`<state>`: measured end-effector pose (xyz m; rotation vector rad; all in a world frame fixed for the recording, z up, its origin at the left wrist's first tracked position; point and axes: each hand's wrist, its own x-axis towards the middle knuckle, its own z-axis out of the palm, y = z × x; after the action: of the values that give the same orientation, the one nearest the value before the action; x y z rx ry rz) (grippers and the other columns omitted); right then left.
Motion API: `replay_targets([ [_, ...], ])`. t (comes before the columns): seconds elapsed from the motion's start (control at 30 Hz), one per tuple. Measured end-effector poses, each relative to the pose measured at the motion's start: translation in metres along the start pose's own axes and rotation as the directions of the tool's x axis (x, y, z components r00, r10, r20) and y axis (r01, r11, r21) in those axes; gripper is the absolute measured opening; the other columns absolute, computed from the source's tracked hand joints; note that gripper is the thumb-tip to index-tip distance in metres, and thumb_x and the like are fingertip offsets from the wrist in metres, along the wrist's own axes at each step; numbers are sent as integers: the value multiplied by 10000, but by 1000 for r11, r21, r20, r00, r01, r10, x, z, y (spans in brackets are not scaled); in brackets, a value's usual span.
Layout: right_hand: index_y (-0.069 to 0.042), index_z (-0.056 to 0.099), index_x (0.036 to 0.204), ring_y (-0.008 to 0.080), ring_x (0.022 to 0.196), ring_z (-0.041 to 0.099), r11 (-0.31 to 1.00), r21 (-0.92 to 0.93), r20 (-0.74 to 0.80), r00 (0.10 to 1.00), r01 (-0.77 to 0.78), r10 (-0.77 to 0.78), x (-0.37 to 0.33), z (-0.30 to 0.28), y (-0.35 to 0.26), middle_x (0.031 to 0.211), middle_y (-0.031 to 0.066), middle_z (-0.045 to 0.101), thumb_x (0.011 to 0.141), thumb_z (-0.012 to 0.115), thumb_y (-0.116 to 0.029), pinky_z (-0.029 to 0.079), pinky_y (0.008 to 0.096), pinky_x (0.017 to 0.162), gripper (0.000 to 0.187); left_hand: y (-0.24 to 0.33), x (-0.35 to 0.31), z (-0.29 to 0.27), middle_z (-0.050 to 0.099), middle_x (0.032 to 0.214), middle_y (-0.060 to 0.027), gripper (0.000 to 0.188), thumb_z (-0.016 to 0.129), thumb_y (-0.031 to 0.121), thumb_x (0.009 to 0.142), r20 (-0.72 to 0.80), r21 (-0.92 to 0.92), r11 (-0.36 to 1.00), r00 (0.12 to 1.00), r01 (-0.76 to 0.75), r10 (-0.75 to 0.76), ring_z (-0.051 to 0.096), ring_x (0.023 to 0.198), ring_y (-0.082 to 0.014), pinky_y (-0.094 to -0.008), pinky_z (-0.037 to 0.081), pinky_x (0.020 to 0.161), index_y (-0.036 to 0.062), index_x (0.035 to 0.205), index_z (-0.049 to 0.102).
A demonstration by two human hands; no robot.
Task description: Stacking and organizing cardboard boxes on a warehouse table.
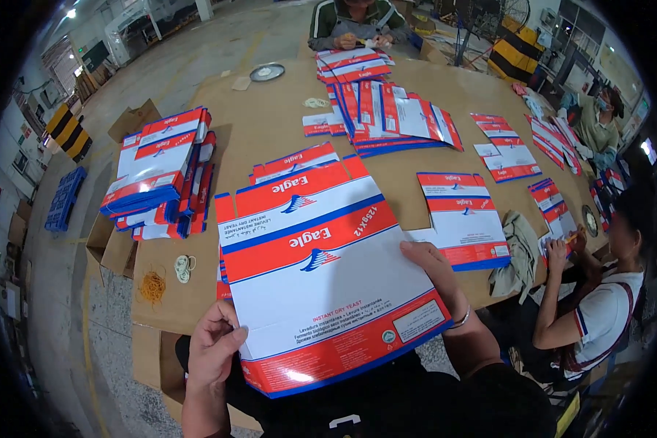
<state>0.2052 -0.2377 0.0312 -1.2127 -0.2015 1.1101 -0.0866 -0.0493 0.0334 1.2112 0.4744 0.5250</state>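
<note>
A flat, unfolded carton blank (306, 292) in red, white and blue is held up in front of me, tilted over the table's near edge. My left hand (215, 343) pinches its lower left edge between thumb and fingers. On the right edge, my right hand (434, 274) grips it with the thumb on top and the fingers hidden beneath. Part of another stack of blanks (288, 162) shows behind the held one. To the left stands a tall stack of the same blanks (157, 168). At the right lies a smaller pile of blanks (463, 219).
A brown-covered table (263, 117) bears fanned blanks (394, 113), orange rubber bands (152, 287), pale bands (185, 268) and a round metal tray (267, 71). A grey-green cloth (517, 248) lies at the right. Co-workers sit across and at right; open cardboard boxes (117, 244) stand left.
</note>
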Motion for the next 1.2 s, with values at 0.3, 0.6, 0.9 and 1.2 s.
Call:
replay_targets([
  [0.3, -8, 615, 1229, 205, 1123, 567, 848, -529, -494, 825, -36, -273, 51, -59, 24, 1165, 121, 634, 897, 661, -296, 429, 320, 986, 442, -70, -14, 17, 545, 922, 21, 124, 657, 72, 885, -41, 33, 970, 970, 240, -239, 499, 866, -63, -237, 401, 779, 87, 889, 534],
  [0.6, 25, 539, 1250, 282, 995, 650, 902, -214, -447, 784, 375, -432, -9, -9, 5, 1133, 222, 639, 882, 599, -395, 537, 375, 854, 561, -83, -4, 14, 626, 896, -27, 204, 791, 65, 760, 215, 304, 951, 977, -63, -4, 597, 880, -154, -295, 462, 783, 60, 896, 639],
  [0.9, 1, 552, 1222, 250, 1009, 634, 935, -142, -165, 924, 325, -346, -53, -89, -14, 1133, 184, 635, 915, 552, -390, 517, 364, 875, 498, -86, -8, 13, 653, 862, -2, 233, 821, 102, 733, 280, 454, 860, 954, -233, 111, 604, 813, -154, -293, 473, 724, 83, 886, 647],
  [1.2, -24, 566, 1195, 217, 1023, 618, 966, -103, 106, 968, 237, -226, 33, 54, 29, 1134, 147, 631, 948, 506, -386, 497, 352, 896, 443, -105, -13, 8, 612, 886, 12, 249, 807, 102, 776, 250, 132, 991, 968, -11, -23, 592, 787, -80, -244, 464, 675, 84, 892, 588],
])
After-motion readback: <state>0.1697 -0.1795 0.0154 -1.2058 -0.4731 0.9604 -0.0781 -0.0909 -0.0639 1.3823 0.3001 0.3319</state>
